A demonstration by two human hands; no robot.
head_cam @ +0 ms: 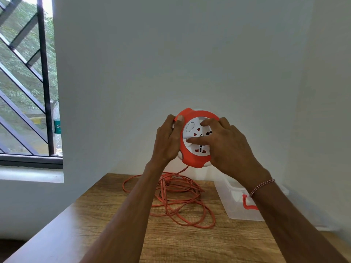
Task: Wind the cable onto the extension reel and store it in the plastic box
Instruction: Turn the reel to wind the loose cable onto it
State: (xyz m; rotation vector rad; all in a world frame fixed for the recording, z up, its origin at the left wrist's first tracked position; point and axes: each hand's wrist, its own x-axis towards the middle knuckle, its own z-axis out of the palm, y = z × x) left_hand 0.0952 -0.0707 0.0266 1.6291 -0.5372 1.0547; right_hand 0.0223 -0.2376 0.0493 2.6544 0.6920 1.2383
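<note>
I hold a round orange and white extension reel (193, 149) upright in the air above the wooden table (114, 215). My left hand (168, 141) grips its left rim, thumb on the orange edge. My right hand (226, 145) lies over the white socket face, fingers pressed on it. The orange cable (180, 198) hangs from the bottom of the reel and lies in loose tangled loops on the table below. A clear plastic box (237, 204) with a red latch stands at the right, partly hidden by my right forearm.
A white wall rises right behind the table's far edge. A barred window (28, 92) with a ledge is at the left, and a plastic bottle (57, 126) stands at its right edge. The table's left edge runs diagonally towards me.
</note>
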